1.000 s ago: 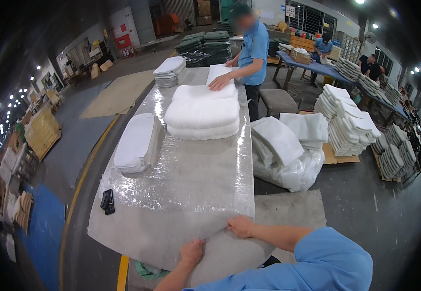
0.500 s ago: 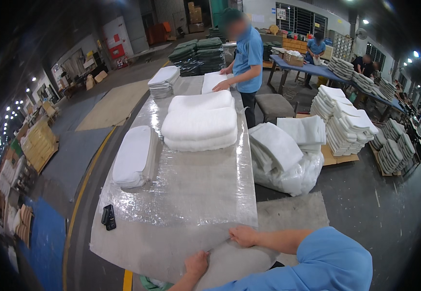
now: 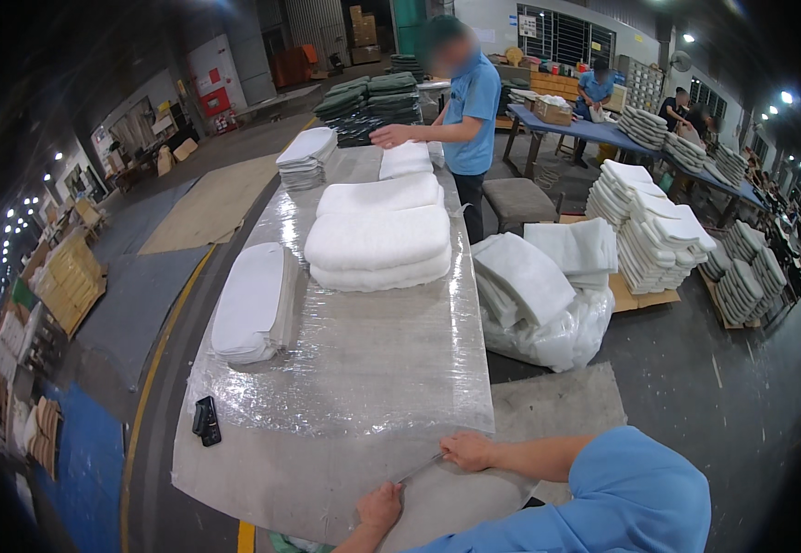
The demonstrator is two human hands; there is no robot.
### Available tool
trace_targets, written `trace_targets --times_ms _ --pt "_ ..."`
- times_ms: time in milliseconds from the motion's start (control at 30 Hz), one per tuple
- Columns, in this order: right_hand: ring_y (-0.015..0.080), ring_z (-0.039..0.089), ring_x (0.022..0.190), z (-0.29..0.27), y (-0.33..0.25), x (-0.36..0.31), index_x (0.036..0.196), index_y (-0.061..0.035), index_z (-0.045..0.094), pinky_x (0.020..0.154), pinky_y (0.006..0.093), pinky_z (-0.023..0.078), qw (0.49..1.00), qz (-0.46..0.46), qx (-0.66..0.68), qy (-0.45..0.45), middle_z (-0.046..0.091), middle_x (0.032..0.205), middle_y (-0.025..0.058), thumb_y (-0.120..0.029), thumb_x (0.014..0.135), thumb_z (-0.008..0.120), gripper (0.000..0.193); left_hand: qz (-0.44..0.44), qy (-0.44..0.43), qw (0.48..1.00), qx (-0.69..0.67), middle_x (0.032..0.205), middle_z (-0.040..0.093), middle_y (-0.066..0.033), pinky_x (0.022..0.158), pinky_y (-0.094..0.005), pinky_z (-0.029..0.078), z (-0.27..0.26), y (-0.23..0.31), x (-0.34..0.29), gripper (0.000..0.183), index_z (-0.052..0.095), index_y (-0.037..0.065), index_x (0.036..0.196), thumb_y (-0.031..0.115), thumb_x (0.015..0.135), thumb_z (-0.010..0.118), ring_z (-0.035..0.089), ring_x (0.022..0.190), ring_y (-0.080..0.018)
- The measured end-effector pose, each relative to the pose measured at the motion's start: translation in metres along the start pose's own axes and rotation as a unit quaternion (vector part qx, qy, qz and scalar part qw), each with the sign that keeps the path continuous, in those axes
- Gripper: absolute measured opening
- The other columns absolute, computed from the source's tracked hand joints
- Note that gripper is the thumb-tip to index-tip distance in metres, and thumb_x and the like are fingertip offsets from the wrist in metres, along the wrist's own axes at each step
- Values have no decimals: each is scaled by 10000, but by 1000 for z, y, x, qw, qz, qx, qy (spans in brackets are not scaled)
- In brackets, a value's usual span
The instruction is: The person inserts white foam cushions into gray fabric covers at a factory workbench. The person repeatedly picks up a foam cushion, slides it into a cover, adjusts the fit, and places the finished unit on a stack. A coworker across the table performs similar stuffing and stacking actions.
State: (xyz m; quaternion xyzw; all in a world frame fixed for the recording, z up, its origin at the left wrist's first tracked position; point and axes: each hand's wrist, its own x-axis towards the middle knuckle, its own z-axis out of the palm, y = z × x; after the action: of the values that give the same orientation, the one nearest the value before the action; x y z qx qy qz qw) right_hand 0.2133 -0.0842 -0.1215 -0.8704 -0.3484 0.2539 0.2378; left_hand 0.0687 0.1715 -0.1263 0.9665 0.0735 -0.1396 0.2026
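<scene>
At the near end of the long table (image 3: 271, 470), my left hand (image 3: 379, 506) and my right hand (image 3: 466, 451) are both closed with fingers pinched, a short way apart. A thin, dark strand (image 3: 419, 468) runs between their fingertips; whether it is a thread or a sheet's edge, I cannot tell. Beyond my hands lie thick white padding pieces (image 3: 377, 235) in a pile. To their left is a stack of flat white pads (image 3: 251, 300). A small black object (image 3: 206, 421) rests near the left table edge.
Another person in a blue shirt (image 3: 472, 101) stands at the table's far right, by more white pads (image 3: 407, 158). Right of the table, white padding (image 3: 522, 275) sits on a plastic bag (image 3: 562, 334). White stacks (image 3: 645, 217) stand beyond. A stool (image 3: 521, 199) is behind.
My hands stay close together and pinched, shifting only slightly, and the strand between them shows more clearly. The other person's hand has lifted from the far pads and moved left.
</scene>
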Motion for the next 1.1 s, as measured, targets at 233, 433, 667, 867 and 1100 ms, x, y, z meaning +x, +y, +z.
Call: trace_targets --times_ms 233,433,667,867,1100 --pt "405 611 1112 -1 0 0 1114 -96 553 933 537 466 1000 1 5 -6 671 1116 165 -304 1013 590 234 4 4 1000 -11 872 740 -187 757 -566 538 -2 0 -2 423 645 96 950 460 1061 458 713 835 -438" --pt "407 615 1099 0 0 0 1100 -92 559 923 534 468 1000 -3 7 3 674 1099 167 -292 1005 604 226 -4 18 1000 -6 829 726 -204 732 -571 531 2 0 -1 412 641 104 905 461 1044 488 705 812 -454" --pt "414 626 1067 -1 0 1 1095 -86 569 897 535 476 1000 -7 9 7 680 1079 170 -292 1004 607 228 -2 -4 1000 -2 884 742 -194 750 -566 537 9 -7 2 423 640 89 941 455 1061 465 717 849 -434" --pt "409 626 1058 0 3 2 1087 -88 581 889 530 480 1000 -1 16 3 682 1063 169 -300 1001 610 230 1 1 1000 -24 886 739 -193 734 -571 536 17 -12 3 415 631 90 919 452 1056 480 714 845 -436" --pt "377 612 1067 2 2 5 1091 -121 573 894 501 478 999 45 2 -22 666 1039 137 -279 1000 627 190 -23 0 999 -25 819 724 -177 695 -570 538 28 -16 5 393 632 103 901 450 1043 512 709 777 -421"
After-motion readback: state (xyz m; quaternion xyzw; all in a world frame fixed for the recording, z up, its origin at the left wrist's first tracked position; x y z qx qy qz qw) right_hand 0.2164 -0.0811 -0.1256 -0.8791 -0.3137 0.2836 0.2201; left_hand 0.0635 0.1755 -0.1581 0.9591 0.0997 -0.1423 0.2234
